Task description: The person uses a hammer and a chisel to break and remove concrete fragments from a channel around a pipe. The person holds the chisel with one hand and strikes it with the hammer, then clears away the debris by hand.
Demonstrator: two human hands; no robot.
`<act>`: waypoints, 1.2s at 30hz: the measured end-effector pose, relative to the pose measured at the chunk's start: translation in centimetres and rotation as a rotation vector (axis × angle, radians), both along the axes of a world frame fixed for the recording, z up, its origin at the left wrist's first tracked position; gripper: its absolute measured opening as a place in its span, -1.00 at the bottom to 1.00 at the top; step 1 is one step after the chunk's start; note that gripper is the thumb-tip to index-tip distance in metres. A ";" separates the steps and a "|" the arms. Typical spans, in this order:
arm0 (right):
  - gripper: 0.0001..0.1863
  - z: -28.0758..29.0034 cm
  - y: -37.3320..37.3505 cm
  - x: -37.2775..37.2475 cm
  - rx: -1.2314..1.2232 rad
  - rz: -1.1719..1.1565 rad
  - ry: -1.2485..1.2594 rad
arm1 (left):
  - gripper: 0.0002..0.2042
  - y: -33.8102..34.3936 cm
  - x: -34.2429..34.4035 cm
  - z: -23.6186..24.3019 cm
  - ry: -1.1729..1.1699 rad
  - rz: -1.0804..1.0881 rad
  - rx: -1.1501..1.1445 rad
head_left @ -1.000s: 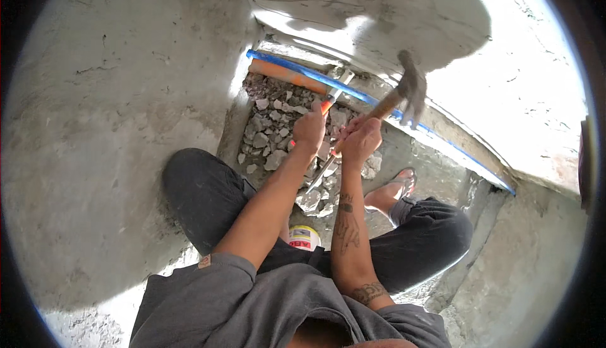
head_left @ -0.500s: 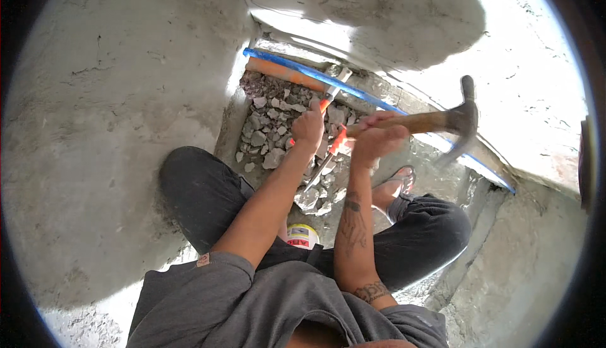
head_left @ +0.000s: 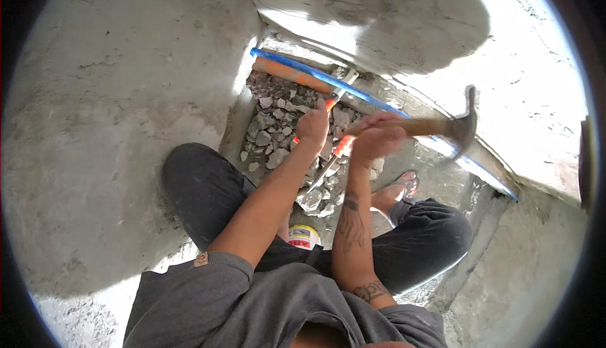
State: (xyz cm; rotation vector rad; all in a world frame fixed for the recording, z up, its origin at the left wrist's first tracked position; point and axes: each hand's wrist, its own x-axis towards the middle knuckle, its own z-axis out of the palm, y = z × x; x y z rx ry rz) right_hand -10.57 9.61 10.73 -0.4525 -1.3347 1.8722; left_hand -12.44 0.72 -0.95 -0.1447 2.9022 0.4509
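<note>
The left arm (head_left: 262,203) reaches forward on a slant toward the right, ending in the left grip (head_left: 313,126), its fingers curled into a tight fist. The right arm (head_left: 352,228) runs nearly straight ahead; the right grip (head_left: 379,142) turns outward, fingers apparently wrapped round, though blur softens them. Both grips sit near each other, apart.

From the centre of the view, a blue pipe (head_left: 374,99) runs slantwise from eleven o'clock to just past three. An orange pipe (head_left: 290,73) lies beneath its upper end, near twelve. Grey rubble (head_left: 264,138) spreads toward ten. A white tub (head_left: 304,237) sits at six; a rough grey wall (head_left: 113,108) fills nine to ten.
</note>
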 end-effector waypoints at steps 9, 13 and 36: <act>-0.26 0.4 0.1 0.8 -0.201 0.250 -0.686 | -0.82 -3.8 -1.5 -0.8 0.022 -0.138 -0.108; -0.32 2.0 1.6 1.4 -0.286 0.227 -0.537 | -0.53 -4.7 -2.7 0.3 -0.524 0.137 0.761; -0.29 -5.7 0.0 1.3 -0.294 0.400 -0.700 | -0.82 -1.5 0.2 3.1 -0.018 -0.142 -0.173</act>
